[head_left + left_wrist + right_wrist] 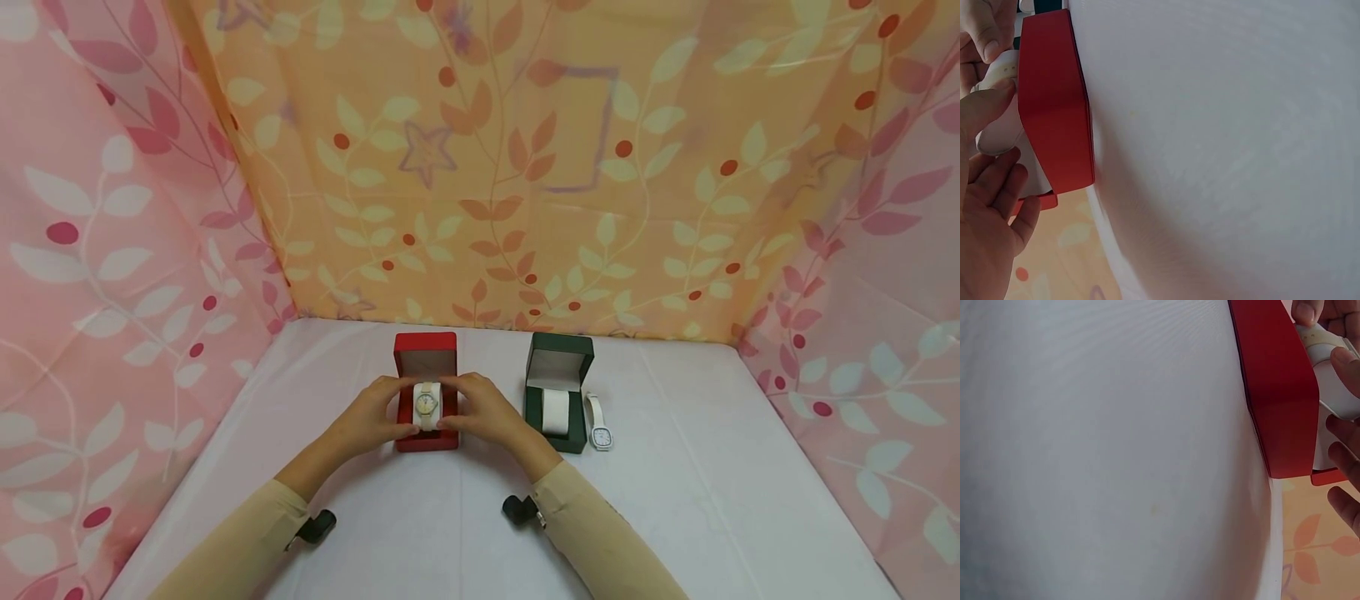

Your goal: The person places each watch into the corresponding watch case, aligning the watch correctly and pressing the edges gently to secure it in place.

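A wristwatch (427,404) with a pale strap and round face is wrapped round a white watch cushion (999,134). Both sit at the open red watch box (426,342); whether the cushion is fully seated I cannot tell. From the left, my left hand (377,410) grips the cushion between thumb and fingers. My right hand (483,410) grips its other side, the thumb by the strap's lower end. In the right wrist view, the cushion (1338,390) shows above the box wall (1282,387). Parts of both hands lie outside the wrist views.
Right of the hands, an open dark green watch box (576,417) contains a bare white cushion (556,412). Beside it lies a white-strapped watch (600,435) with a squarish face. Patterned cloth (487,208) encloses the back and sides of the white table (420,533).
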`<act>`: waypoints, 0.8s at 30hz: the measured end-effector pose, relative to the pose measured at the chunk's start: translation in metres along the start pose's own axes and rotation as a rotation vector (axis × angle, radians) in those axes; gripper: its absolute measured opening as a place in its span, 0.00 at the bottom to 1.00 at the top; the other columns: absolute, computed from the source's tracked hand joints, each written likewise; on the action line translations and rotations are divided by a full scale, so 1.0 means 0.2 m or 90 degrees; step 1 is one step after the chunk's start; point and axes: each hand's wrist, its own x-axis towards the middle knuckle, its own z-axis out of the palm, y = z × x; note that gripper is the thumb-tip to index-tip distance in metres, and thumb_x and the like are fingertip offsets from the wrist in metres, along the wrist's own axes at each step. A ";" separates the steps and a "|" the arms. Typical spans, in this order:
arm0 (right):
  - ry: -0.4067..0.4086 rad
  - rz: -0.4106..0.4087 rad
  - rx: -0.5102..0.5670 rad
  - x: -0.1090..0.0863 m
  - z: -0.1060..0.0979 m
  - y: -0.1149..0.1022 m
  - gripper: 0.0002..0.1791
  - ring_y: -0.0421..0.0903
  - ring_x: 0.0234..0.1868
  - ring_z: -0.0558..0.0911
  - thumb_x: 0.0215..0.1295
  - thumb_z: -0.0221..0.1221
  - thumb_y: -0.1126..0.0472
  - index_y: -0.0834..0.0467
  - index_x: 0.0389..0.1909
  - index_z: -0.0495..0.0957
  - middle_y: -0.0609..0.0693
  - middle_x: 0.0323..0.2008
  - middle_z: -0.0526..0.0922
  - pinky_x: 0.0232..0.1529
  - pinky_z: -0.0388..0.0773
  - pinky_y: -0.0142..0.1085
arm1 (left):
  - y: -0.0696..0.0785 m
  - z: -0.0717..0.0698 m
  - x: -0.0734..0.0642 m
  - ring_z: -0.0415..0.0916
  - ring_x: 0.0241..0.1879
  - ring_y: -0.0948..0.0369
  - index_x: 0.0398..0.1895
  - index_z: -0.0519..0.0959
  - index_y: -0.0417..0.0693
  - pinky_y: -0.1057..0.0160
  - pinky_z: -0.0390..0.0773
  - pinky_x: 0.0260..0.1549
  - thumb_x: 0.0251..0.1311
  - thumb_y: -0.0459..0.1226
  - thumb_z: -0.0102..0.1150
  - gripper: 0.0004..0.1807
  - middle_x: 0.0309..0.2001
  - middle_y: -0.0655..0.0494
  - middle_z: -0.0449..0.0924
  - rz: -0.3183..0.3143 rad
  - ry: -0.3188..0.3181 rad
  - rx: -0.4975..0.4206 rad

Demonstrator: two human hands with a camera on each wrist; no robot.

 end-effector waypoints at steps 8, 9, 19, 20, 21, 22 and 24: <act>-0.001 0.011 0.013 0.02 0.01 0.00 0.39 0.48 0.61 0.77 0.59 0.74 0.47 0.52 0.70 0.73 0.50 0.60 0.81 0.63 0.77 0.45 | 0.00 -0.01 0.00 0.73 0.63 0.48 0.70 0.73 0.49 0.41 0.77 0.61 0.50 0.40 0.81 0.42 0.62 0.48 0.77 -0.004 -0.003 -0.002; 0.000 0.014 0.015 0.02 0.01 0.00 0.39 0.48 0.61 0.77 0.58 0.74 0.48 0.52 0.70 0.73 0.50 0.60 0.81 0.63 0.77 0.45 | 0.00 -0.01 -0.01 0.73 0.63 0.48 0.70 0.73 0.48 0.41 0.77 0.61 0.51 0.40 0.81 0.42 0.62 0.48 0.77 -0.004 -0.004 -0.002; 0.002 0.020 0.015 0.02 0.02 -0.01 0.39 0.49 0.60 0.78 0.57 0.75 0.49 0.53 0.69 0.74 0.50 0.58 0.82 0.63 0.77 0.45 | -0.01 -0.01 0.00 0.72 0.63 0.49 0.71 0.72 0.51 0.41 0.77 0.61 0.51 0.42 0.80 0.42 0.62 0.50 0.77 -0.033 -0.020 -0.003; 0.002 0.019 0.014 0.01 0.02 0.00 0.39 0.49 0.60 0.78 0.57 0.75 0.48 0.53 0.69 0.74 0.50 0.58 0.82 0.62 0.78 0.45 | -0.01 -0.01 0.00 0.72 0.63 0.50 0.71 0.72 0.51 0.41 0.77 0.61 0.51 0.42 0.80 0.42 0.63 0.49 0.77 -0.031 -0.022 -0.002; 0.002 0.019 0.014 0.01 0.02 0.00 0.39 0.49 0.60 0.78 0.57 0.76 0.48 0.54 0.68 0.75 0.50 0.58 0.82 0.62 0.78 0.45 | -0.01 0.00 0.00 0.72 0.63 0.50 0.71 0.72 0.51 0.41 0.77 0.61 0.52 0.42 0.80 0.42 0.63 0.49 0.77 -0.031 -0.024 -0.001; 0.002 0.018 0.013 0.01 0.02 0.00 0.39 0.48 0.60 0.78 0.57 0.76 0.48 0.54 0.68 0.75 0.50 0.58 0.82 0.62 0.78 0.45 | -0.01 0.00 0.01 0.72 0.63 0.50 0.71 0.72 0.50 0.41 0.76 0.62 0.52 0.42 0.80 0.42 0.63 0.49 0.77 -0.030 -0.025 -0.001; 0.002 0.016 0.012 0.02 0.03 0.00 0.39 0.48 0.59 0.78 0.57 0.76 0.48 0.54 0.68 0.75 0.49 0.57 0.82 0.62 0.78 0.45 | -0.02 0.00 0.01 0.72 0.63 0.50 0.71 0.72 0.49 0.42 0.76 0.62 0.52 0.42 0.80 0.42 0.62 0.49 0.77 -0.030 -0.028 -0.001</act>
